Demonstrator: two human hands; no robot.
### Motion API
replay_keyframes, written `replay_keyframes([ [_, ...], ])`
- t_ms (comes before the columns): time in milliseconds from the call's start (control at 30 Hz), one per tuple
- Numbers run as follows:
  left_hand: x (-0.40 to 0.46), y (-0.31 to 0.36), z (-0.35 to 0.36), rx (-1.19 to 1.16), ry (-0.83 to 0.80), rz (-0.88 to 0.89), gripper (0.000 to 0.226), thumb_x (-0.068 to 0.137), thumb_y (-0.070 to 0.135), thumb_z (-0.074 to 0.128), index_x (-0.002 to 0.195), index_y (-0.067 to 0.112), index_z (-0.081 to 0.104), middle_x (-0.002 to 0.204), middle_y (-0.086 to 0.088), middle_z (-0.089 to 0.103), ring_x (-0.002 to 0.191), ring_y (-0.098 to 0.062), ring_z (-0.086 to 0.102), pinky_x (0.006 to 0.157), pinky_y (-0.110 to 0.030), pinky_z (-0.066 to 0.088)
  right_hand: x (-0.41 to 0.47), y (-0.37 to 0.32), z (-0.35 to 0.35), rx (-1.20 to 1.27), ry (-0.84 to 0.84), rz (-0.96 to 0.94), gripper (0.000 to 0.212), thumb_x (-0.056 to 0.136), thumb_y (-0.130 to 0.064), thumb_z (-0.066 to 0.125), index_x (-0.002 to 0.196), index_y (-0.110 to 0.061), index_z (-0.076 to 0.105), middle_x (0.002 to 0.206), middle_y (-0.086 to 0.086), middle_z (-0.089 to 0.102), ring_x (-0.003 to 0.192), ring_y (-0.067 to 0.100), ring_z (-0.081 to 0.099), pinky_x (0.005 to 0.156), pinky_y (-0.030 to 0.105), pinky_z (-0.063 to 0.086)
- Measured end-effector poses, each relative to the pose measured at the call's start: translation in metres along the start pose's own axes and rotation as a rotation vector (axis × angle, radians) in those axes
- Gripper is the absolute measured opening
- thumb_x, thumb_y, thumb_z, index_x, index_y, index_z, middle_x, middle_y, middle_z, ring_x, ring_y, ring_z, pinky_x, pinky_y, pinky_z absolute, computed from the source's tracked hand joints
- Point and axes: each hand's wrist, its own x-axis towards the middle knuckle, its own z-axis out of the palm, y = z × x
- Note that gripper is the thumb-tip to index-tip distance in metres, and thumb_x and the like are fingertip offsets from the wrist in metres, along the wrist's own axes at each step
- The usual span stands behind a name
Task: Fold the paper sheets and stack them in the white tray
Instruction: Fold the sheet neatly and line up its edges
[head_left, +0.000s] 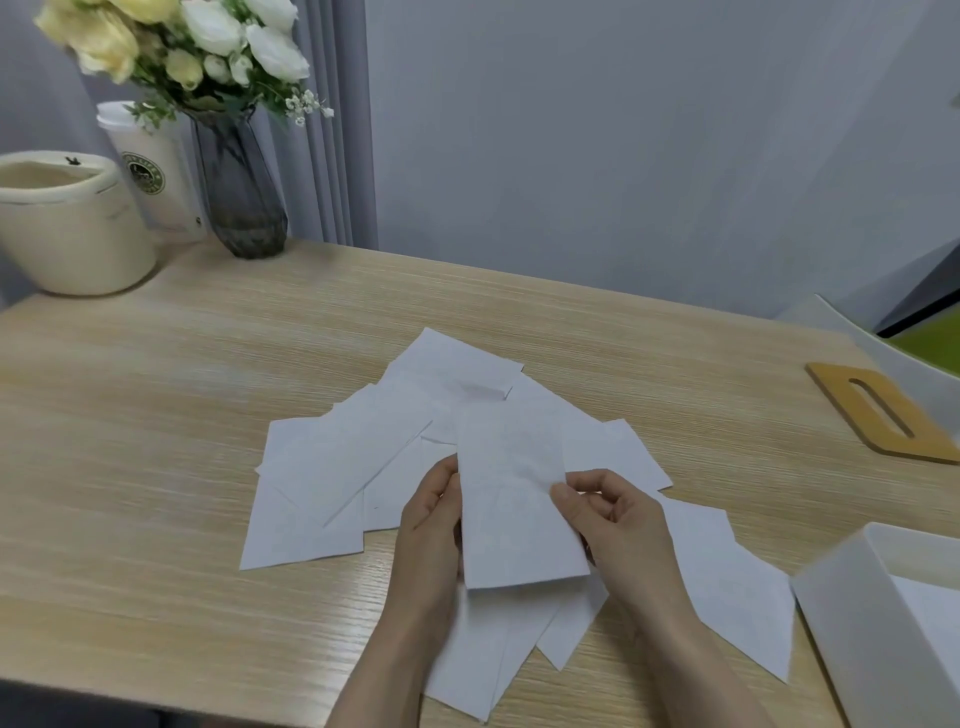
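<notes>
Several loose white paper sheets (332, 467) lie fanned out over the middle of the wooden table (156, 415). Above them both hands hold one narrow white sheet (511, 499) upright. My left hand (431, 525) grips its left edge, fingers curled behind the paper. My right hand (613, 519) pinches the right edge between thumb and fingers. The white tray (852, 623) stands at the lower right corner, with a white sheet (930, 608) lying inside it.
At the back left stand a cream pot (67, 228), a white cup (150, 171) and a dark glass vase of flowers (239, 192). A flat wooden piece with a slot (883, 410) lies at the right edge. The wall is behind the table.
</notes>
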Motion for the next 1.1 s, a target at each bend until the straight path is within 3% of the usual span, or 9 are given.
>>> replay_keyframes([
  [167, 0.000, 0.000, 0.000, 0.033, -0.005, 0.036, 0.029, 0.103, 0.022, 0.041, 0.106, 0.020, 0.070, 0.101, 0.006, 0.075, 0.097, -0.008, 0.069, 0.077, -0.023, 0.051, 0.001, 0.002, 0.000, -0.015, 0.010, -0.009, 0.005, 0.088, -0.013, 0.067, 0.086, -0.008, 0.065, 0.042, -0.009, 0.043, 0.042, 0.005, 0.040, 0.046, 0.012, 0.034],
  [333, -0.001, -0.002, 0.000, 0.077, -0.035, 0.039, 0.025, 0.101, 0.025, 0.046, 0.113, 0.019, 0.067, 0.105, 0.001, 0.075, 0.099, -0.015, 0.070, 0.081, -0.030, 0.051, 0.002, 0.003, 0.000, -0.027, 0.032, -0.027, 0.006, 0.087, -0.014, 0.068, 0.085, -0.009, 0.066, 0.048, -0.002, 0.042, 0.049, 0.011, 0.039, 0.049, 0.018, 0.034],
  [433, 0.000, -0.006, -0.002, 0.078, -0.036, 0.020, 0.020, 0.099, 0.015, 0.052, 0.113, 0.021, 0.065, 0.100, -0.006, 0.076, 0.091, -0.022, 0.072, 0.077, -0.034, 0.053, 0.001, 0.003, 0.000, -0.017, 0.037, -0.025, 0.004, 0.087, -0.015, 0.068, 0.085, -0.012, 0.066, 0.055, 0.007, 0.048, 0.056, 0.014, 0.045, 0.054, 0.024, 0.037],
  [533, 0.000, -0.008, -0.002, 0.080, -0.034, 0.030, 0.021, 0.100, 0.013, 0.050, 0.113, 0.020, 0.064, 0.099, -0.007, 0.076, 0.090, -0.022, 0.072, 0.076, -0.033, 0.054, -0.001, 0.001, 0.000, -0.032, 0.062, -0.053, 0.004, 0.086, -0.014, 0.070, 0.083, -0.016, 0.068, 0.053, -0.002, 0.055, 0.054, 0.011, 0.049, 0.055, 0.017, 0.042],
  [700, 0.000, -0.007, -0.002, 0.055, -0.038, 0.038, 0.021, 0.100, 0.014, 0.048, 0.112, 0.019, 0.064, 0.097, -0.005, 0.076, 0.089, -0.019, 0.072, 0.072, -0.028, 0.054, -0.006, 0.000, -0.002, -0.052, 0.094, -0.071, 0.011, 0.085, -0.015, 0.070, 0.088, -0.025, 0.072, 0.081, 0.000, 0.071, 0.064, 0.013, 0.050, 0.061, 0.017, 0.046],
  [867, 0.000, -0.008, -0.002, 0.021, -0.031, 0.035, 0.020, 0.100, 0.015, 0.048, 0.110, 0.017, 0.065, 0.094, -0.003, 0.076, 0.083, -0.015, 0.072, 0.071, -0.028, 0.053, -0.013, -0.005, 0.000, 0.129, 0.029, -0.022, 0.014, 0.086, -0.002, 0.066, 0.091, -0.014, 0.072, 0.072, 0.000, 0.073, 0.065, 0.006, 0.065, 0.058, 0.012, 0.049],
  [933, 0.000, -0.008, -0.001, 0.008, -0.031, 0.034, 0.020, 0.100, 0.014, 0.047, 0.109, 0.016, 0.066, 0.094, -0.003, 0.076, 0.083, -0.014, 0.072, 0.070, -0.027, 0.053, -0.014, -0.003, 0.001, 0.104, 0.056, -0.031, 0.013, 0.085, -0.005, 0.068, 0.089, -0.016, 0.074, 0.077, 0.000, 0.074, 0.069, 0.010, 0.063, 0.060, 0.014, 0.050],
  [1100, -0.002, -0.006, -0.001, -0.028, -0.027, 0.040, 0.021, 0.100, 0.015, 0.047, 0.108, 0.015, 0.066, 0.095, -0.001, 0.076, 0.085, -0.014, 0.071, 0.072, -0.028, 0.053, -0.014, -0.007, 0.001, 0.102, 0.045, -0.016, 0.012, 0.085, -0.008, 0.069, 0.092, -0.017, 0.071, 0.080, -0.007, 0.073, 0.061, -0.001, 0.060, 0.054, 0.009, 0.043],
])
